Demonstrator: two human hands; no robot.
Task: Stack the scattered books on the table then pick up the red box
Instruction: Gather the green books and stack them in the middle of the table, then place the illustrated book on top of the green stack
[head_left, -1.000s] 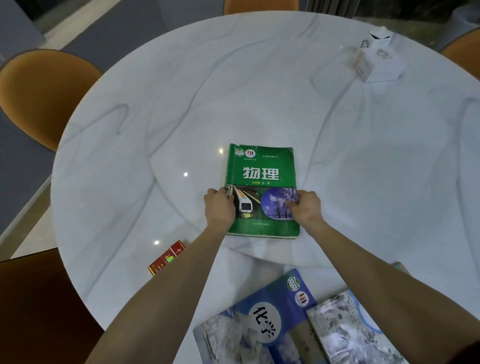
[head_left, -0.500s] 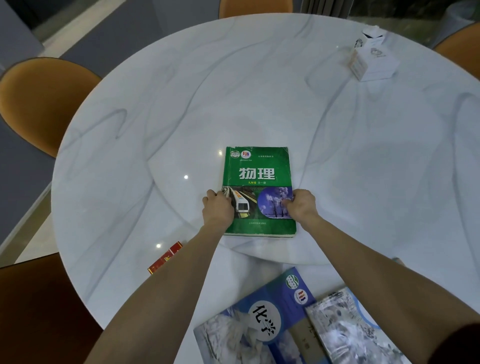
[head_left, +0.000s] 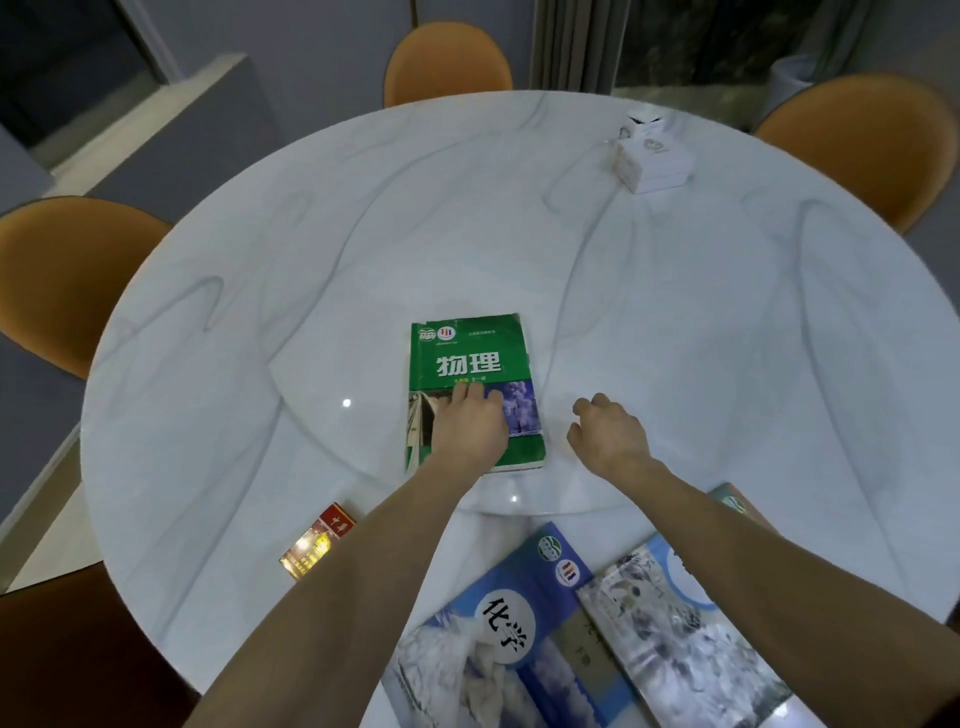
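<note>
A green book (head_left: 470, 353) lies flat near the middle of the round white marble table (head_left: 675, 322). My left hand (head_left: 467, 428) rests flat on its lower cover, fingers spread. My right hand (head_left: 610, 436) hovers just right of the book, fingers loosely curled, holding nothing. A blue book (head_left: 511, 639) lies at the near edge, with a second pale blue book (head_left: 680, 639) overlapping its right side. Another book's corner (head_left: 735, 501) peeks out past my right forearm. The red box (head_left: 317, 540) lies near the table's left front edge, left of my left forearm.
A white box (head_left: 655, 156) with a small white object behind it stands at the far right of the table. Orange chairs (head_left: 62, 280) ring the table at the left, back and right. A dark chair sits at the near left.
My right hand has let go of the green book's right edge and moved off to the right. My left hand has slid from the left edge onto the cover. The camera view tilted up.
</note>
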